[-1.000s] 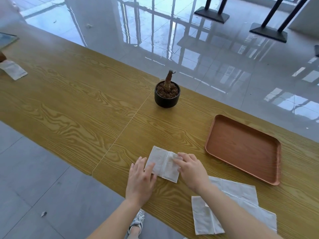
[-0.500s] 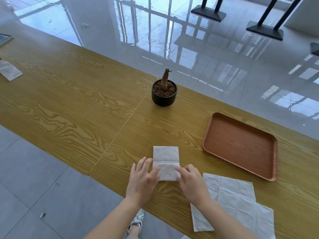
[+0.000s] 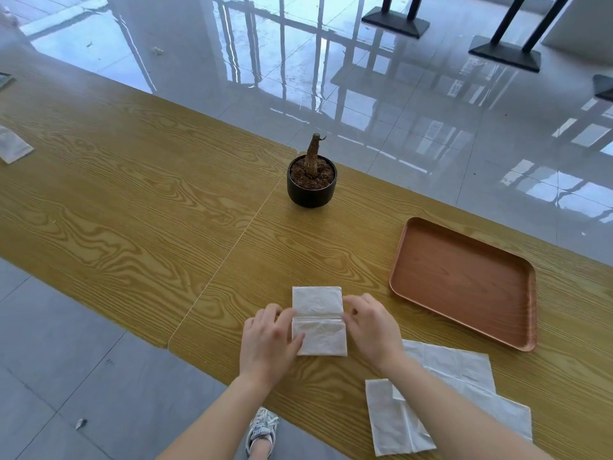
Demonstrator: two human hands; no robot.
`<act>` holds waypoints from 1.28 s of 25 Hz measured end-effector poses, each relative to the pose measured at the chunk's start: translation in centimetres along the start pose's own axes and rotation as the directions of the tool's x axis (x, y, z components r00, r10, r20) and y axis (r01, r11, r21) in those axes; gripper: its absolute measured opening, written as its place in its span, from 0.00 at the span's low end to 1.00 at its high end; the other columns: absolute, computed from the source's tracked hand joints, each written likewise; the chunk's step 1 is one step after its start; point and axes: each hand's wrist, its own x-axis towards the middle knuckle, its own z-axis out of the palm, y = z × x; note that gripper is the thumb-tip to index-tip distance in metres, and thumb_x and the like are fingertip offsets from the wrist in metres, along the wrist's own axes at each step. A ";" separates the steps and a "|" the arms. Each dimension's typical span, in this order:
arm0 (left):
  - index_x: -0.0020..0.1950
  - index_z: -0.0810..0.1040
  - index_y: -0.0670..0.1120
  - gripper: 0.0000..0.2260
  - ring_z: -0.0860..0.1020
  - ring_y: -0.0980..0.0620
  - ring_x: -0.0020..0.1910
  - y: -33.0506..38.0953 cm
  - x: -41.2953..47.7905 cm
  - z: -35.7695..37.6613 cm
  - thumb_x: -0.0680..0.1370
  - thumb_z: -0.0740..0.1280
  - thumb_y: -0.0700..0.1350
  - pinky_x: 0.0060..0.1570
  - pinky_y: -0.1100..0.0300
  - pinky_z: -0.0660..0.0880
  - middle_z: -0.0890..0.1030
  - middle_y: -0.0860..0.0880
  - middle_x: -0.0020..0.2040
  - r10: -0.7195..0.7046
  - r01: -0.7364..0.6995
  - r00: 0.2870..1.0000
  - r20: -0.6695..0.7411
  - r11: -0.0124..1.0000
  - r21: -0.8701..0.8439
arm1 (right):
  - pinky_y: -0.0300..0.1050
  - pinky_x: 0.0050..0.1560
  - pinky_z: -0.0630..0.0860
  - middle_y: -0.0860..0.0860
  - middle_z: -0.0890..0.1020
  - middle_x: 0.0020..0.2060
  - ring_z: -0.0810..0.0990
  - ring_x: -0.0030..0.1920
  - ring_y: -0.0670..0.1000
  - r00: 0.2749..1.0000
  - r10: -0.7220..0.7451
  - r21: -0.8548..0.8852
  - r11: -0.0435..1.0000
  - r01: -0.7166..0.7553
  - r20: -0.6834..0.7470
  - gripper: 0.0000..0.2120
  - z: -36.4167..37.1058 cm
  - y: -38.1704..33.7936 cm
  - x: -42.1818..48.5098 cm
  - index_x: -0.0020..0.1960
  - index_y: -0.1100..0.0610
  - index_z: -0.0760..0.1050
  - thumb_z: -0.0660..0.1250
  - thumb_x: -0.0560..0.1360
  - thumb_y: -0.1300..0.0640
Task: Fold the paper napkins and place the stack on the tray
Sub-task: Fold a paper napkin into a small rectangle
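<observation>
1. At the far left edge of the tabletop (image 3: 132, 210) lies a small white packet (image 3: 13, 149), well apart from everything else.
2. A thin seam (image 3: 232, 254) runs slantwise where two tabletop panels meet. Near its far end stands a black pot (image 3: 311, 185) filled with brown soil and holding a bare stump. It is beyond the work area and touches nothing.
3. The left hand (image 3: 265, 340) rests at the near edge of the tabletop. Its fingers (image 3: 282, 318) are loosely bent and close together against the left edge of the folded napkin (image 3: 318, 322), and the thumb lies flat across the napkin's lower left part.
4. The folded napkin lies flat between the two hands, with a crease across its middle. It is on the bare wood, not on the tray.
5. The right hand (image 3: 374, 330) sits between the napkin and the tray. Its fingers (image 3: 356, 305) are bent and close together, with the tips at the napkin's right edge by the crease. I cannot tell whether they pinch the paper or only press it.
6. Below the tabletop edge, a sneaker (image 3: 262, 433) shows on the grey floor (image 3: 83, 376).
7. The loose napkins (image 3: 447, 410) lie overlapping near the right forearm, which covers part of them.
8. The brown tray (image 3: 464, 280) lies to the right and further back, apart from both the folded napkin and the loose napkins.
</observation>
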 end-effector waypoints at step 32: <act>0.40 0.82 0.50 0.08 0.74 0.52 0.43 0.4 2.2 -1.2 0.69 0.77 0.39 0.44 0.52 0.75 0.79 0.55 0.39 0.044 -0.065 0.996 -0.082 0.960 -0.273 | 0.51 0.42 0.79 0.46 0.82 0.41 0.79 0.41 0.46 0.986 -0.163 0.192 0.969 0.156 0.023 0.08 -1.6 -0.4 0.9 0.44 0.55 0.83 0.72 0.71 0.67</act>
